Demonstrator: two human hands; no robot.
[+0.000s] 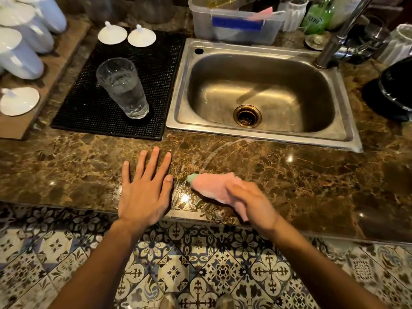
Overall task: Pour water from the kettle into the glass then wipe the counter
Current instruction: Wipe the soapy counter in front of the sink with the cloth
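At the far left I see white jars point(21, 52) on a board point(13, 128), with a loose white lid point(19, 101) in front of them. Next comes a black mat point(89, 108) carrying two more lids point(126, 35) at its back edge and the glass point(122, 88), which stands upright near the mat's front right part and is roughly half full of water.

In front of the mat, on the brown marble surface point(66, 166), my left hand point(142, 195) lies flat, palm down, fingers point(153, 161) spread and holding nothing. Just to its right, my right hand point(252, 204) presses a pink cloth point(211, 186) onto the surface near the front edge; its fingers are closed on the cloth, and a green corner shows at the cloth's left tip. Both are blurred. Wet streaks curve on the marble between the cloth and the sink point(347, 134).

The steel sink sits behind the cloth, touching the mat's right side. A plastic tub point(234, 25) stands behind it, a tap point(334, 45) rises at its right rear corner, and a dark round object point(392, 94) sits at the far right; I cannot tell if that is the kettle.

Patterned floor tiles point(200, 264) show below.
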